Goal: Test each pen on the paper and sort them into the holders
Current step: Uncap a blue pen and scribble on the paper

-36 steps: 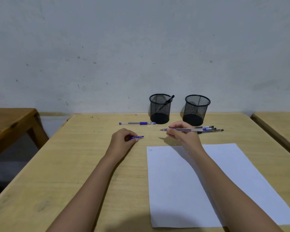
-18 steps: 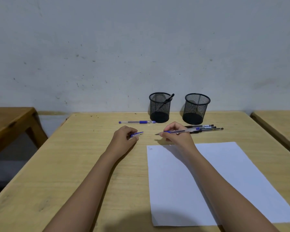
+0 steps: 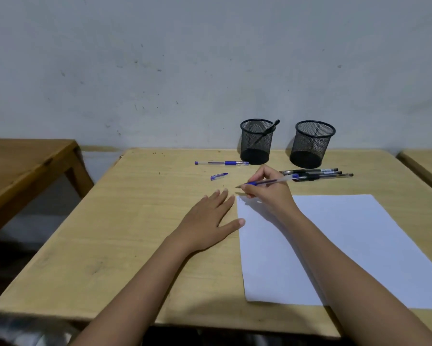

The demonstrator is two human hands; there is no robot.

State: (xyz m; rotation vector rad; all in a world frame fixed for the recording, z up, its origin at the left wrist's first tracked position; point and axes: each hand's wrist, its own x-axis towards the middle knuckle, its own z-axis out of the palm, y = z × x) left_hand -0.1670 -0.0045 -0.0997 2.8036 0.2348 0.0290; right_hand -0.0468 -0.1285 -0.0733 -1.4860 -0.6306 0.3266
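My right hand (image 3: 267, 191) grips an uncapped blue pen (image 3: 272, 181), its tip pointing left just above the top left corner of the white paper (image 3: 334, 245). My left hand (image 3: 210, 216) lies flat and open on the table, thumb touching the paper's left edge. The pen's blue cap (image 3: 219, 176) lies loose on the table beyond it. Another blue pen (image 3: 222, 163) lies further back. Several dark pens (image 3: 319, 174) lie in front of the right mesh holder (image 3: 311, 143). The left mesh holder (image 3: 256, 141) has one black pen in it.
The wooden table (image 3: 125, 245) stands against a grey wall. A second wooden table (image 3: 22, 166) is at the left and another table edge (image 3: 424, 166) at the right.
My left hand has dropped the blue cap on the table and moved back to lie flat beside the paper. My right hand has brought the pen down toward the paper's corner.
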